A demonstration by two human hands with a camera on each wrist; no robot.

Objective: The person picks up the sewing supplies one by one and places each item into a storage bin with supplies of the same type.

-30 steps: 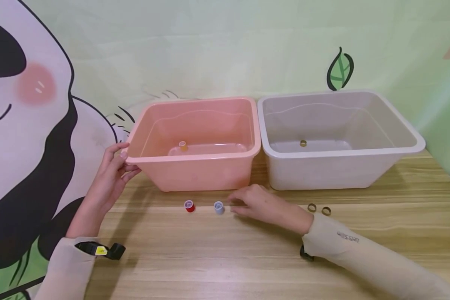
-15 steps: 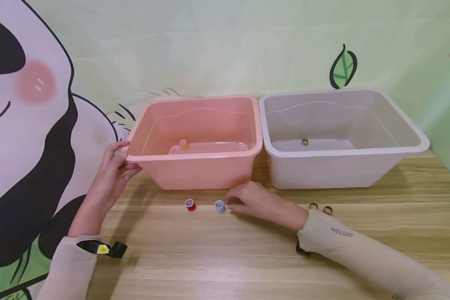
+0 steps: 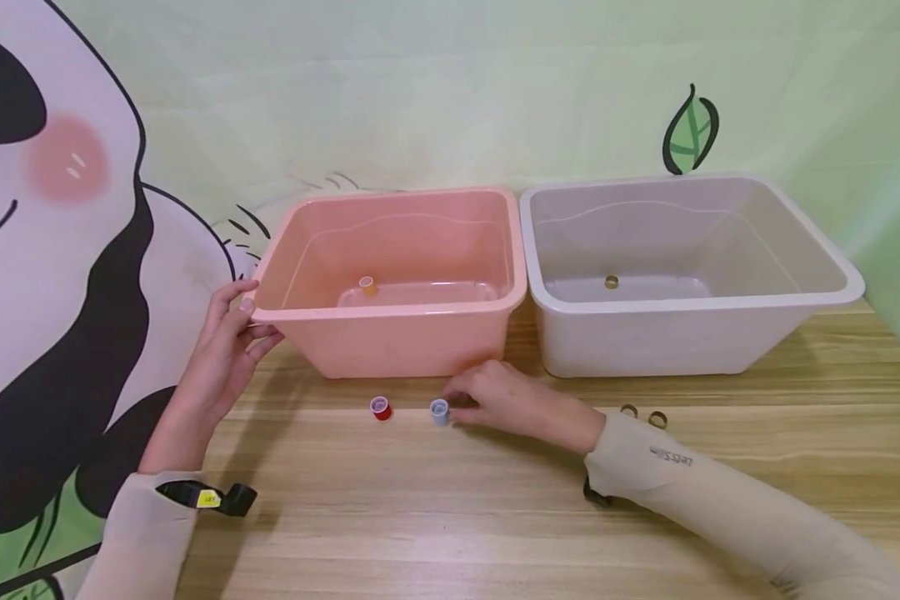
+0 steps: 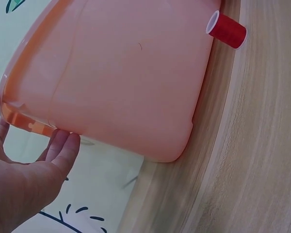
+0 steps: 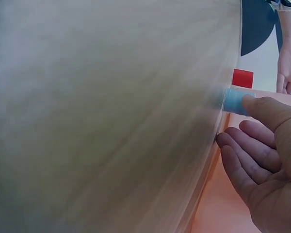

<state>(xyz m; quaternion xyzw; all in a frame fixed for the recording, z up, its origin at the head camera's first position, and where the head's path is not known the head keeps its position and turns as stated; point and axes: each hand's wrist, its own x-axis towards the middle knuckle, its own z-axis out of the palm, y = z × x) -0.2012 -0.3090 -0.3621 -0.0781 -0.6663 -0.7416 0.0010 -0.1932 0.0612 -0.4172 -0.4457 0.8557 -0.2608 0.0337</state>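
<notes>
My left hand [image 3: 221,358] holds the pink plastic bin [image 3: 412,346] by its left rim corner, thumb above and fingers below. At the light blue thread spool [image 3: 439,412], which stands upright on the table, is my right hand [image 3: 506,400]. Its thumb overlaps the spool in the right wrist view; the other fingers are loosely bent and apart from it, so no pinch shows. A red thread spool [image 3: 381,408] stands to the left. Inside the pink bin lies a yellow-orange spool [image 3: 367,286].
Beside the pink bin stands a light grey bin [image 3: 645,346] with a brass-coloured ring [image 3: 611,282] in it. Two similar rings, one left [image 3: 629,411] and one right [image 3: 657,419], lie on the wooden table [image 3: 420,508] near the right sleeve. A printed cloth [image 3: 450,100] hangs behind.
My right hand has moved left, from beside the light blue spool to right at it. The left hand has stayed on the pink bin's rim.
</notes>
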